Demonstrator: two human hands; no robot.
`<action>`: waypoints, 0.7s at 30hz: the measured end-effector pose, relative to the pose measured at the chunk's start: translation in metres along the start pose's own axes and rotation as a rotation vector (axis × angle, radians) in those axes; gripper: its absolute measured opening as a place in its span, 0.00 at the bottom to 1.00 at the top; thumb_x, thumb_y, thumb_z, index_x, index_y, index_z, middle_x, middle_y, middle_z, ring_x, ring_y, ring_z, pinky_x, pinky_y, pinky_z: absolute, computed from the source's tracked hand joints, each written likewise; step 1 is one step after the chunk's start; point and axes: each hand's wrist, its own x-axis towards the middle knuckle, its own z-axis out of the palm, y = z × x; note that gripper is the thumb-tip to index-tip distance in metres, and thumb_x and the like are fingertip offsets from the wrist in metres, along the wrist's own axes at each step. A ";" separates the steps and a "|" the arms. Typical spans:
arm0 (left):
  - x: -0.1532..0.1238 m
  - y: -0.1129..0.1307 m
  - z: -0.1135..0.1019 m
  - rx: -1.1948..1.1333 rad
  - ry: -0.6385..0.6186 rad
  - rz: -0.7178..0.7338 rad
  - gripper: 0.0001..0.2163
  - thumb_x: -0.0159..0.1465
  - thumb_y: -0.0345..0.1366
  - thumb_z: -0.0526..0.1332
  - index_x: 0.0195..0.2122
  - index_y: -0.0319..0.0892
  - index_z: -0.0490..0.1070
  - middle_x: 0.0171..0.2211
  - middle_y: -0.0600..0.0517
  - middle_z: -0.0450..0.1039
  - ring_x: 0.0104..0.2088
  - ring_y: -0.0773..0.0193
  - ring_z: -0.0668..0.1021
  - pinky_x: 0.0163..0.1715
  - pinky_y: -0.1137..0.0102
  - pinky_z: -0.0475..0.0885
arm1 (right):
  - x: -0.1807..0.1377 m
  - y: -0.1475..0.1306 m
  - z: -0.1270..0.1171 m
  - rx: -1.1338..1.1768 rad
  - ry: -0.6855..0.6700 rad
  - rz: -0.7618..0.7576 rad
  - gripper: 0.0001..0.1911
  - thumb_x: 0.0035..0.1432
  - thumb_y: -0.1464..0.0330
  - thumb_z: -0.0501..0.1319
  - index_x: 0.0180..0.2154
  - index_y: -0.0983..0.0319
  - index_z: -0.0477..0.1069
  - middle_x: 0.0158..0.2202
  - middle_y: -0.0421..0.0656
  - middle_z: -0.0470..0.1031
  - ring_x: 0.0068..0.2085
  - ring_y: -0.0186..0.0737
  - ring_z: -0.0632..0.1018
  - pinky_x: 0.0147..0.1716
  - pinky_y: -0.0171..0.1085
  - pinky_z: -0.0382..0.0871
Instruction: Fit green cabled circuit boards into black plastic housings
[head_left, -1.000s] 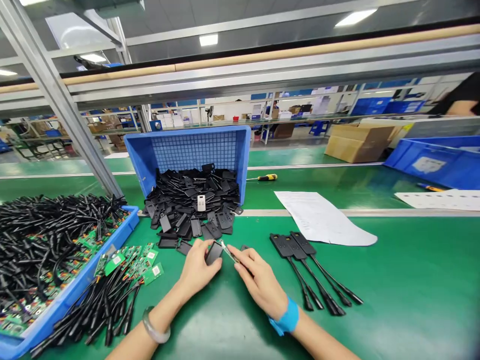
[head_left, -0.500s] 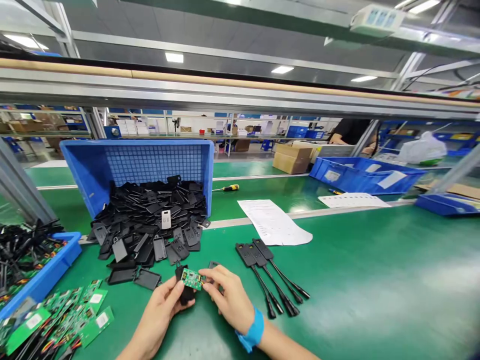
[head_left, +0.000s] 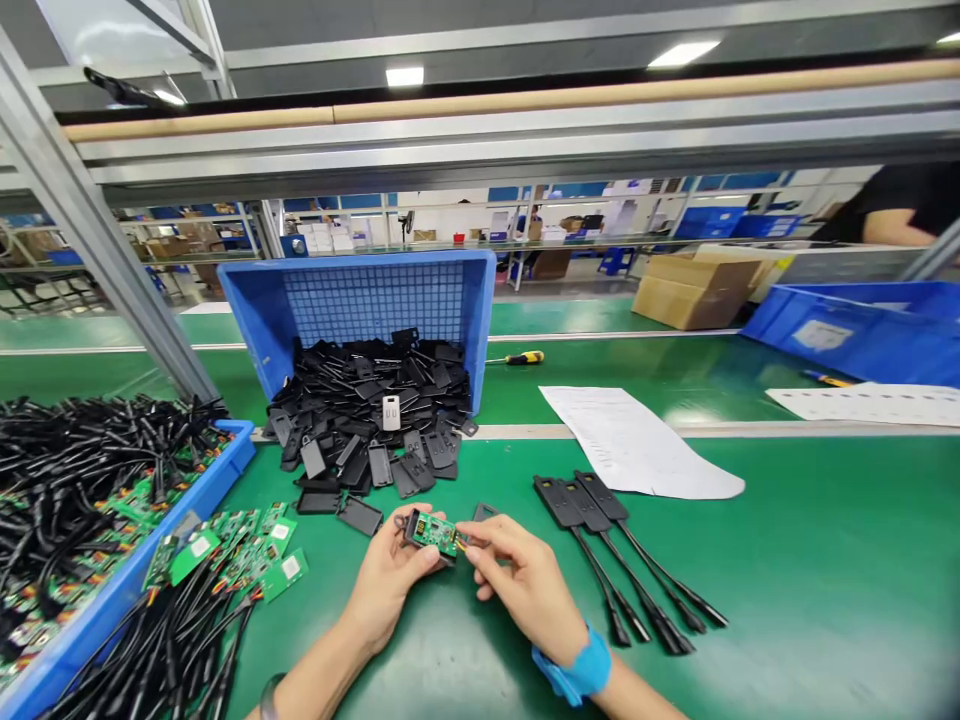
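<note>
Item: small green circuit board (head_left: 433, 533), seated in a black plastic shell, lower centre of frame. Left hand (head_left: 390, 580) cups the shell from below, thumb and fingers closed round it, apparently to steady it. Right hand (head_left: 525, 585) pinches the board's right end, fingertips pressed together, likely aligning it. Nearby: loose black shells (head_left: 375, 420) spilling from a tipped blue bin (head_left: 360, 290), upper centre; three cabled housings (head_left: 600, 520) right of the hands.

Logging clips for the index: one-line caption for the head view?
Both hands, left hand and right hand, hold a small green circuit board in a black housing over the green bench.
</note>
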 end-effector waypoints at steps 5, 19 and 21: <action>-0.002 0.001 0.004 -0.016 -0.023 -0.006 0.26 0.50 0.36 0.73 0.48 0.41 0.64 0.50 0.44 0.71 0.45 0.61 0.75 0.45 0.67 0.72 | -0.002 -0.001 0.005 0.022 -0.010 0.012 0.24 0.54 0.50 0.60 0.44 0.61 0.76 0.36 0.43 0.64 0.25 0.31 0.74 0.24 0.35 0.78; -0.001 -0.006 0.011 -0.076 0.096 0.025 0.19 0.56 0.42 0.68 0.42 0.39 0.63 0.42 0.45 0.75 0.40 0.60 0.77 0.42 0.63 0.73 | -0.006 0.004 0.013 -0.122 -0.107 -0.049 0.12 0.58 0.63 0.54 0.42 0.59 0.69 0.39 0.43 0.63 0.28 0.31 0.75 0.27 0.33 0.77; 0.000 -0.007 0.011 -0.045 0.130 0.036 0.19 0.56 0.43 0.68 0.41 0.39 0.63 0.40 0.45 0.76 0.38 0.61 0.77 0.40 0.64 0.73 | -0.005 0.003 0.013 -0.121 -0.080 0.028 0.11 0.54 0.62 0.58 0.39 0.60 0.64 0.37 0.42 0.66 0.26 0.31 0.75 0.23 0.32 0.75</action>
